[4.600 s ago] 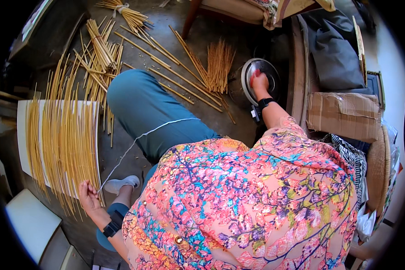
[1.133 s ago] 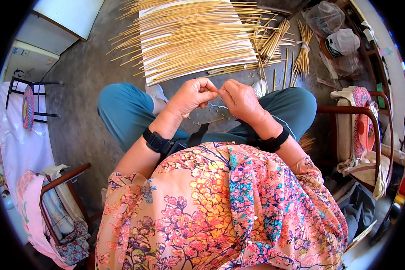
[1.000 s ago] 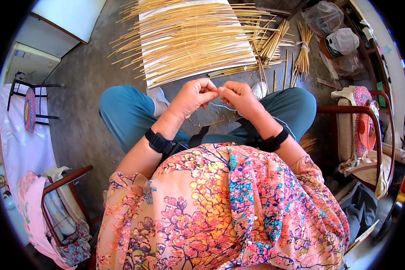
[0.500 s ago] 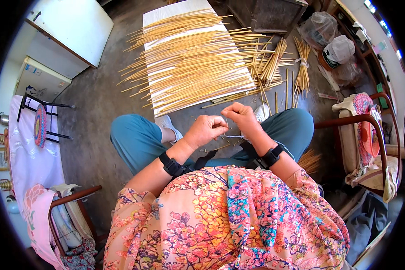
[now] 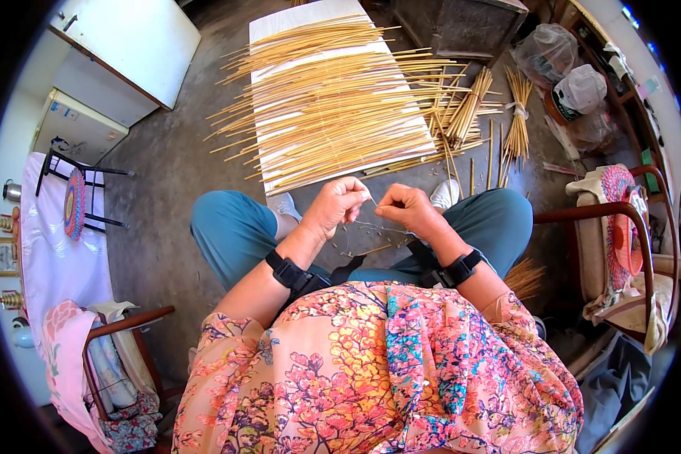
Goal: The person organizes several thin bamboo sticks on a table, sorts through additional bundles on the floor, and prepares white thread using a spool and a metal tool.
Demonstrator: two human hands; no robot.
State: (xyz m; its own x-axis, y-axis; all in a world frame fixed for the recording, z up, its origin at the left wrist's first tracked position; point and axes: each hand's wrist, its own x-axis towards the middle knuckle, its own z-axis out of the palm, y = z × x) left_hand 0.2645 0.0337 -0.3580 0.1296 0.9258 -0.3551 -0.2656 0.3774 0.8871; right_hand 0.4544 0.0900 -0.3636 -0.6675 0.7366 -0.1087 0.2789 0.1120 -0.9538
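Above my lap, my left hand and my right hand face each other with a small gap between them. Both pinch a thin pale thread, which spans the gap between the fingertips. A loose length of it droops below the hands. Whether a needle is in the pinch is too small to tell. Beyond my knees, long straw-coloured stalks lie side by side across a white board, with thin lines of stitching running across them. Neither hand touches the stalks.
Stalk bundles lie right of the board, near a tied bundle. Plastic bags sit farther right. A wooden armchair stands at the right, another chair at lower left. Stalk scraps litter the floor between my feet.
My hands have moved slightly apart, and the left has turned with its fingertips raised. The thread between them now shows more clearly. The whole view has shifted a little.
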